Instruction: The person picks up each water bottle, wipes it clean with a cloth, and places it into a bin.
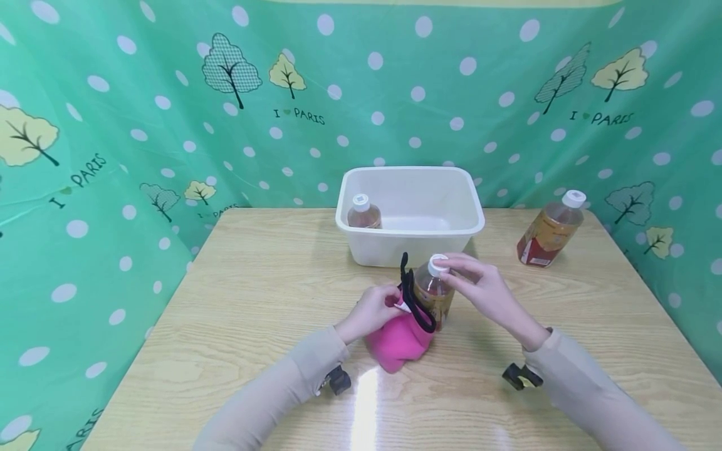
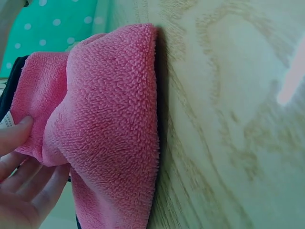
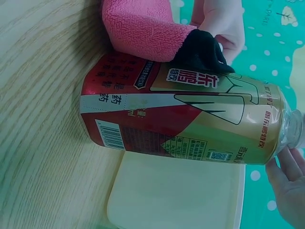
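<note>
A pink terry towel [image 1: 399, 343] with a black border and a white tag hangs bunched from my left hand [image 1: 368, 311]. Thumb and fingers pinch the towel near its tag, and the left wrist view shows its pink pile [image 2: 107, 105] folded over and down to the table. Right beside it, a drink bottle [image 1: 435, 291] with a white cap and a gold and red label [image 3: 190, 114] stands upright. My right hand [image 1: 485, 291] holds this bottle at the cap and neck, thumb and fingertips on either side. The towel's black edge overlaps the bottle's left side.
A white plastic bin [image 1: 414, 247] stands at the back of the wooden table [image 1: 254, 282], with a white-capped bottle [image 1: 363, 214] in its left end. Another such bottle [image 1: 549, 230] stands at the back right. A green dotted curtain [image 1: 372, 94] surrounds the table's back and sides.
</note>
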A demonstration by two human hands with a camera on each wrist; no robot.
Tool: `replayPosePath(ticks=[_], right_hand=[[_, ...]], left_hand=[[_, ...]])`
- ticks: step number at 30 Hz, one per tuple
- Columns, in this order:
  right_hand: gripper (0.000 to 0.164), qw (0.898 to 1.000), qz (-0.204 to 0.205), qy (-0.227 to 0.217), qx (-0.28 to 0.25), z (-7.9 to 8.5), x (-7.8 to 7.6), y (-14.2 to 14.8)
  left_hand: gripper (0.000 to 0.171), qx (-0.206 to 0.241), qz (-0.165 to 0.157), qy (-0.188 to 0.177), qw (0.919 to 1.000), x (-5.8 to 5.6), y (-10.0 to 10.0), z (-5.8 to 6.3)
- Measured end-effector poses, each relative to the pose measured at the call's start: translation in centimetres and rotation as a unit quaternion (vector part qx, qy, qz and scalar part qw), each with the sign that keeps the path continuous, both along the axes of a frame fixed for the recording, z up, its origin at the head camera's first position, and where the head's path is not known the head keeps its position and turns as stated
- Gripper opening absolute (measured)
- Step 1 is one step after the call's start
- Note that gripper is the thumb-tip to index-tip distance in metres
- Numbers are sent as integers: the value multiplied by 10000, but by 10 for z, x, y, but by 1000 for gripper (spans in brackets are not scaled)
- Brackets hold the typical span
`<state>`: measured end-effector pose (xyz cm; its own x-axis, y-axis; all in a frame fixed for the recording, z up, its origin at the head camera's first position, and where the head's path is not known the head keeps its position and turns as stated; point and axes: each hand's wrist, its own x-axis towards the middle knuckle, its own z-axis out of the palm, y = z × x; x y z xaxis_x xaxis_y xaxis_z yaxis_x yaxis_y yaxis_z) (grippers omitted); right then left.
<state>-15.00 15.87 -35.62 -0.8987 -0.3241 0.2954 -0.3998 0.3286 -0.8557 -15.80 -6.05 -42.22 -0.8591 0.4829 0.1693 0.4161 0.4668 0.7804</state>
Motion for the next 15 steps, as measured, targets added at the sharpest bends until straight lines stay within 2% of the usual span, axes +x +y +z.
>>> replayPosePath(ticks=[8,11,15], right_hand=[[29,9997,-166,157,35,-1,1,-1],[28,9988,-171,452,7,-1,1,-3],[28,9949,-90,959,-289,4,-1,-4]], left_hand=[[8,64,8,-73,10000,1,-2,-1],[8,105,22,-124,9999,2,-6,1],[7,156,12,-156,9998,3,-12,3]])
